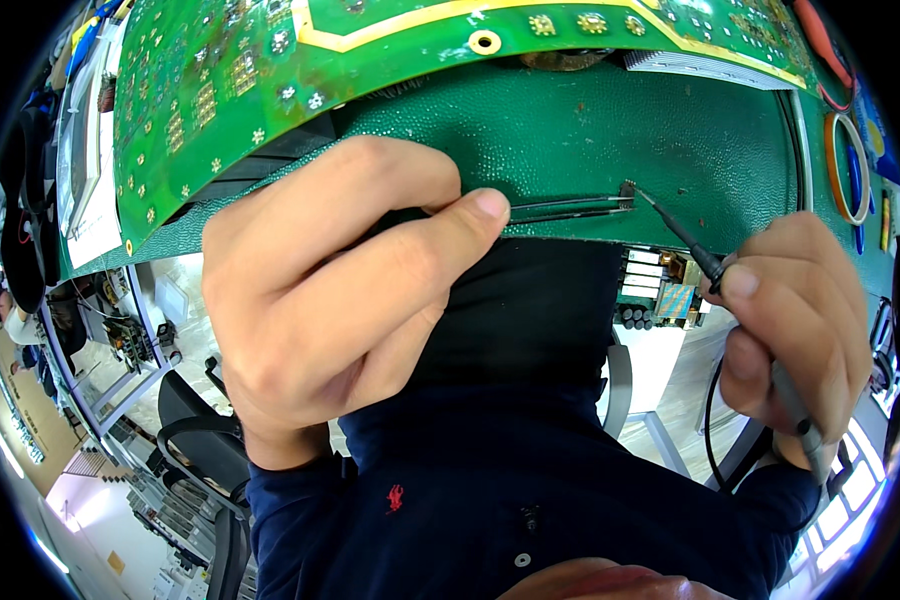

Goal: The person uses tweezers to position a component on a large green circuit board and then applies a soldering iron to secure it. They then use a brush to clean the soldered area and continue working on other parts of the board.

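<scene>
My left hand (335, 270) is closed around a pair of dark, thin tweezers (565, 206). Their tips pinch a small dark chip-like part (626, 196) above the green mat (570, 120). From the right, my right hand (805, 310) grips a pen-shaped probe (688, 240) with a dark, tapering front and a fine point. That point is beside the small part, close to its upper right side; whether they touch I cannot tell. The probe's grey rear section shows below my fingers.
A large green circuit board (390, 60) overhangs the mat at the far side. At the right lie a roll of tape (847, 168) and a red-handled tool (816, 40). Another board with components (660, 288) shows below the mat's near edge. An office chair (200, 430) stands lower left.
</scene>
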### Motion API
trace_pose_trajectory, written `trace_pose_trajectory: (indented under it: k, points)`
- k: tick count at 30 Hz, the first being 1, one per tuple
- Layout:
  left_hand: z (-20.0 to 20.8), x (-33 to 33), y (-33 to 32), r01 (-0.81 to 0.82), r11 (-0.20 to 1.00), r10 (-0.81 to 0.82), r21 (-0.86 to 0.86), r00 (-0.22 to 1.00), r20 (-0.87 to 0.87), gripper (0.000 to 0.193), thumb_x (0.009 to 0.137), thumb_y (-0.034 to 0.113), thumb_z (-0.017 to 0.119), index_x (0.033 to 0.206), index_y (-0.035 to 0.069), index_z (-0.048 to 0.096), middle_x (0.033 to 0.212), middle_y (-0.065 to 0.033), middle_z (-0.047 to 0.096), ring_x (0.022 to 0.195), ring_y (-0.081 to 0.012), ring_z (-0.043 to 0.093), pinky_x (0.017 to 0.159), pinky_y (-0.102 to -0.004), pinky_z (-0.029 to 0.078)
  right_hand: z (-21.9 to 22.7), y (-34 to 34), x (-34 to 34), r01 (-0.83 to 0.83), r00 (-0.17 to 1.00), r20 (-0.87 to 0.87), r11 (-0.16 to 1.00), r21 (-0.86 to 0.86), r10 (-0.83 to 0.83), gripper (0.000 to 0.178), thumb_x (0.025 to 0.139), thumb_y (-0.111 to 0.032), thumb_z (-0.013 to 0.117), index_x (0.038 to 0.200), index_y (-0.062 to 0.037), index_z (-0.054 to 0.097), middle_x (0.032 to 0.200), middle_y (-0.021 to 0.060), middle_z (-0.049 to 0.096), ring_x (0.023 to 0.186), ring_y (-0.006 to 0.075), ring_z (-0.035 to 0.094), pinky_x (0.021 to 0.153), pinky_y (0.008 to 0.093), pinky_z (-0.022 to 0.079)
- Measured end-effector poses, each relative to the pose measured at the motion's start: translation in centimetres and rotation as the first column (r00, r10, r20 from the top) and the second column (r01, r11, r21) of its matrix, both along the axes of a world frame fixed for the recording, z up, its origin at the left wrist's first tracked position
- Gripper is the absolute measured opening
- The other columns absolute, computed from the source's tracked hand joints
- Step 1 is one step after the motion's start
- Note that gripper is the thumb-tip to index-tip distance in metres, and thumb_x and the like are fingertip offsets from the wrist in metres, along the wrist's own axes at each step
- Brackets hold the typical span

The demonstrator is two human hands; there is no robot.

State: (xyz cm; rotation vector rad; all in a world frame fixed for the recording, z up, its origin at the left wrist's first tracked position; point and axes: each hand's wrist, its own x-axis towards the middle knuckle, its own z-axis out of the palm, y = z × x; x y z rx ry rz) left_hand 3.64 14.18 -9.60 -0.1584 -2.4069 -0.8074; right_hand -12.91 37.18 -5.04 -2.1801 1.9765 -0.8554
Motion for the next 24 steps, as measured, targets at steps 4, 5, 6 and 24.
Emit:
trace_pose_trajectory:
  k: [4,5,6,24]
  points:
    - [0.4,0.1,0.1,-0.005,1.000,0.006,-0.008,0.999,0.042,0.028,0.060,-0.004,0.067,0.087,-0.001,0.074,0.078,-0.0113,0.064,0.065,-0.0192,0.059,0.058,-0.0259,0.044,-0.6,-0.3,1.0,0.016,0.997,-0.078,0.997,-0.073,-0.022,0.023,0.091,-0.008,0.062,0.109,0.0058,0.057,0.080,0.0174,0.063,0.067,0.0272,0.061,0.053,0.0372,0.047]
    - [0.4,0.1,0.1,-0.002,1.000,0.003,-0.007,0.999,0.047,0.028,0.060,-0.004,0.067,0.087,-0.001,0.074,0.078,-0.0112,0.064,0.065,-0.0192,0.059,0.058,-0.0261,0.044,-0.7,-0.3,1.3,0.022,0.995,-0.097,0.996,-0.086,-0.030,0.023,0.090,-0.007,0.063,0.108,0.0060,0.058,0.079,0.0175,0.063,0.067,0.0277,0.061,0.053,0.0380,0.048]
    - [0.4,0.1,0.1,-0.002,1.000,0.002,-0.002,0.999,0.048,0.027,0.060,-0.003,0.067,0.087,-0.001,0.074,0.078,-0.0112,0.064,0.065,-0.0193,0.059,0.057,-0.0262,0.044,-0.7,-0.3,1.3,0.011,0.991,-0.129,0.996,-0.087,-0.022,0.022,0.090,-0.007,0.063,0.107,0.0059,0.058,0.079,0.0173,0.063,0.068,0.0282,0.062,0.053,0.0382,0.049]
    - [0.6,-0.2,-0.3,0.044,0.999,-0.044,0.011,0.998,0.054,0.027,0.059,-0.006,0.067,0.085,-0.002,0.072,0.077,-0.0109,0.063,0.064,-0.0196,0.057,0.057,-0.0267,0.042,-0.7,-0.1,1.8,0.030,0.983,-0.178,0.997,-0.066,-0.041,0.037,0.094,-0.026,0.066,0.111,0.0059,0.059,0.082,0.0189,0.067,0.073,0.0304,0.068,0.055,0.0387,0.055]
